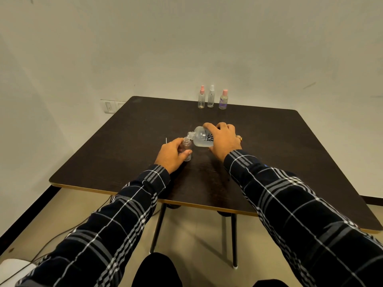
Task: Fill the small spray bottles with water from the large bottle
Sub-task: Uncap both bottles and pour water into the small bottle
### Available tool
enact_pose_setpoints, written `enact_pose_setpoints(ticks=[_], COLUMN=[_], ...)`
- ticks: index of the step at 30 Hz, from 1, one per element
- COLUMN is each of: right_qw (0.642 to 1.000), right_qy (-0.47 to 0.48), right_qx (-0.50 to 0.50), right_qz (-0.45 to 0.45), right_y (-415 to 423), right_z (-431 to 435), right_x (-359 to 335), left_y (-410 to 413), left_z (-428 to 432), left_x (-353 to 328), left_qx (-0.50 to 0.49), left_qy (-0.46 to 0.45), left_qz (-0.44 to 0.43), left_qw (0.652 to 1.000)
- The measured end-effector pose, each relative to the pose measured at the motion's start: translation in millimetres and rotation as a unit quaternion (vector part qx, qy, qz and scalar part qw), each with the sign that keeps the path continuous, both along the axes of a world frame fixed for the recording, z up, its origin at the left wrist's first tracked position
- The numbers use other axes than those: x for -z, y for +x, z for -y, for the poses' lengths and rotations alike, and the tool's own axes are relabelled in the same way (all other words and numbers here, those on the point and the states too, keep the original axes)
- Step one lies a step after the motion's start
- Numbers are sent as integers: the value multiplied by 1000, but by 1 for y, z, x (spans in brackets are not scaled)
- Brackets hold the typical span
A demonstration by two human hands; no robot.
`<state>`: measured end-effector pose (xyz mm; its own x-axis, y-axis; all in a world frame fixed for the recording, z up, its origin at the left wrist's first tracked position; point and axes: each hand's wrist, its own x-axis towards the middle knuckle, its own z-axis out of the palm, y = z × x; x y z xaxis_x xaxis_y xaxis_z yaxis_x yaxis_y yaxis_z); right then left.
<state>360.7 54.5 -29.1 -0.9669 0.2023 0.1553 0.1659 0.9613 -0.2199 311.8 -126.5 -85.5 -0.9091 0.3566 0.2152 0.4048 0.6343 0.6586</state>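
Pour step: right hand [223, 139] grips large bottle [202, 138], tilted, mouth at the open neck of small spray bottle [187, 146], which left hand [172, 154] holds upright on the worktop [124, 141]. Risk: narrow neck; a steeper tilt likely overshoots, spilling water onto the worktop.

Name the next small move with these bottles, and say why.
Probably tip the large bottle slightly further. The right hand holds it nearly on its side, its mouth at the open neck of the small bottle, which the left hand grips upright. Its water lies along the low side, so a bit more tilt should send it into the neck.
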Motion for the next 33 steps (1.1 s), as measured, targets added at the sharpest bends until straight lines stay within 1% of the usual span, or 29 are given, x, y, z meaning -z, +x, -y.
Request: enact_pose_setpoints(ticks=[5, 12, 33], right_qw=[1000, 1000, 1000], right_qy=[9, -3, 0], right_qx=[0, 0, 1], right_qz=[1, -1, 2], right_y=[-1, 0, -1], right_z=[0, -1, 0], right_x=[-2, -1, -1], left_y=[-1, 0, -1], left_z=[1, 2, 0], left_x=[2, 3, -1], left_qx=[3, 6, 5], left_qy=[9, 24, 4], left_qz=[0, -8, 4], left_qw=[1000, 1000, 1000])
